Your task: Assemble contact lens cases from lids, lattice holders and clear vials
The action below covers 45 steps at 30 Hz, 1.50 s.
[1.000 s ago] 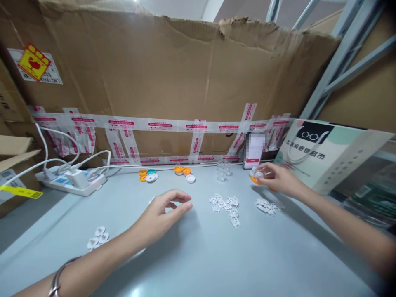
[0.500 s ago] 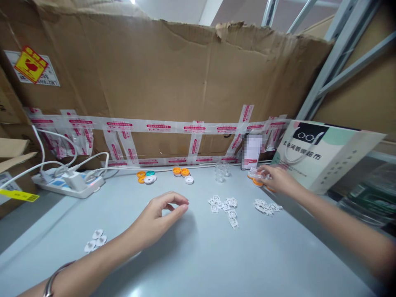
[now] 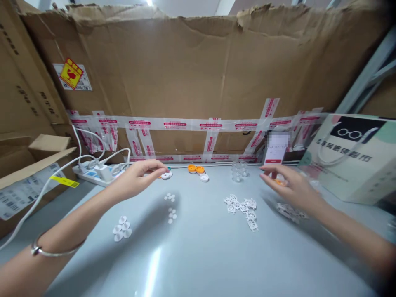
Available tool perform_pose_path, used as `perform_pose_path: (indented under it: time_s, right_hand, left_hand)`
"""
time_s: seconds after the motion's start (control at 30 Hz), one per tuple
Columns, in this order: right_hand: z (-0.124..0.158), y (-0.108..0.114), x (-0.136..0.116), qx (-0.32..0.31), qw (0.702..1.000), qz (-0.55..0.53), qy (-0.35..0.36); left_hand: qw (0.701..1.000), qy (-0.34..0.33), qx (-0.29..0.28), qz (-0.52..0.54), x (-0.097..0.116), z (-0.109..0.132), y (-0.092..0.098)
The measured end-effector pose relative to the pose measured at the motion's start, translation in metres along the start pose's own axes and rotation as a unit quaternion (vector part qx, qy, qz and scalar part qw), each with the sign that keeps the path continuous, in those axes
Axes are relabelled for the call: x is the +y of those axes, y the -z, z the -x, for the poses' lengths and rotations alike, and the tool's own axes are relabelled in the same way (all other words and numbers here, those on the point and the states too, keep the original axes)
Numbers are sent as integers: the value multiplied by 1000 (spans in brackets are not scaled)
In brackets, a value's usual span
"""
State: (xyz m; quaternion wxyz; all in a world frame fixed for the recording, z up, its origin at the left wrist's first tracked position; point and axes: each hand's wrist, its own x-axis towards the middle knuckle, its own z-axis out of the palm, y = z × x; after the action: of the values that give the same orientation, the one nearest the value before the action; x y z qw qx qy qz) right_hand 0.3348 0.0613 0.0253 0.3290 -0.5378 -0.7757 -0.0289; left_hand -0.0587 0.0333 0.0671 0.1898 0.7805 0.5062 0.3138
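head view | faces forward, down | table (image 3: 210, 255) near, carton (image 3: 161, 62) beyond

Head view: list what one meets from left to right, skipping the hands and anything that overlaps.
Open carton → larger white discs → smaller white discs → orange cups → clear cups → phone → bag.

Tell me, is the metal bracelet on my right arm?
No, the metal bracelet circles your left arm, while your right arm shows none.
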Motion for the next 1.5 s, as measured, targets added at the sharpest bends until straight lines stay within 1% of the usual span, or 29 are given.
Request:
perform_pose_path:
  time_s: [0.1,0.17,0.23,0.3,0.37,0.43,0.5,0.6,0.7,0.77,0.83,0.9,0.93,0.97,1.03,1.1,1.13,1.2,1.27,1.33,1.5]
  right_hand:
    - [6,-17,-32,-63,995,-68,45]
    - [9,-27,-50,-94,986,-98,92]
    - [13,-34,-62,-117,976,-120,138]
    - [18,-39,-69,-131,969,-134,161]
    - [24,-41,-69,-141,966,-140,163]
    - [28,-41,-65,-152,966,-145,154]
    - [31,-40,-61,-158,966,-153,135]
    - [32,-40,-58,-164,967,-165,103]
    - [31,-40,-58,-172,966,-171,94]
    - [31,-41,-60,-175,965,-174,91]
    - [30,-41,-61,-176,965,-178,81]
    - [29,-41,-62,-176,965,-185,62]
    - [28,-41,-62,-174,965,-189,52]
    - [28,-41,-63,-171,965,-193,43]
    - [27,-41,-64,-162,966,-197,28]
    - [27,-40,-64,-153,968,-200,19]
    - [28,-39,-63,-150,968,-202,15]
    - [29,-38,-63,-149,967,-206,8]
    - [30,-37,-63,-151,966,-211,3]
    - [30,-37,-63,-157,964,-215,6]
    - [30,-42,-63,-178,958,-226,16]
  left_hand:
    - [998,5,-36,-48,-32,7,6]
    - [992,30,-87,-82,-50,16,11]
    - [981,67,-152,-98,-62,26,21]
    - [966,103,-215,-102,-68,36,32]
    - [950,128,-266,-107,-69,43,43]
    - [937,143,-298,-115,-66,48,48]
    - [928,148,-318,-127,-63,49,47]
    - [918,153,-333,-151,-64,49,38]
    - [921,158,-316,-165,-70,47,34]
    - [934,151,-275,-171,-71,43,35]
    - [956,125,-205,-171,-63,37,35]
    - [978,69,-127,-148,-44,30,27]
    - [986,31,-105,-125,-32,26,18]
    - [990,0,-94,-102,-19,23,6]
    - [990,-50,-103,-82,5,16,-23]
    - [984,-77,-141,-79,23,10,-55]
    - [979,-93,-161,-87,29,7,-69]
    - [971,-113,-185,-99,34,2,-90]
    - [969,-119,-190,-108,34,-3,-101]
    - [967,-117,-192,-117,31,-5,-105]
    - [969,-112,-188,-118,20,-3,-107]
